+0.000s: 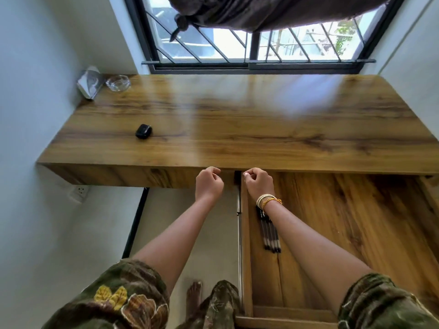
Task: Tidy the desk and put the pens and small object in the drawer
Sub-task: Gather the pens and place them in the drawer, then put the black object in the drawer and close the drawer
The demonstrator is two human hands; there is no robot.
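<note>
**Q:** Wooden surface (pixel 237 119) below a barred window (pixel 249 48) — what lies on it?

**R:** Almost nothing. One small black object (pixel 143 131), a rounded case, sits on the left part, well apart from both hands. At the far left corner are a glass dish (pixel 118 83) and a crumpled wrapper (pixel 89 82).

**Q:** Where are the pens?

**R:** They lie already in the open drawer (pixel 332 222), bundled along its left wall. The pens (pixel 269 233) run near-to-far, partly hidden under the right forearm.

**Q:** And the hands?

**R:** Both hover at the near edge of the surface, close together. The left hand (pixel 209 184) is curled loosely, fingers narrow, holding nothing I can see. The right hand (pixel 259 184), with bracelets at the wrist, is likewise curled and seemingly empty, above the drawer's far left corner.

**Q:** Which hand suits the next reach?

**R:** My judgement is the left. The black object lies far and to the left of it, and the right hand would have to cross over. Its longer side runs roughly near-to-far, tilted slightly.
</note>
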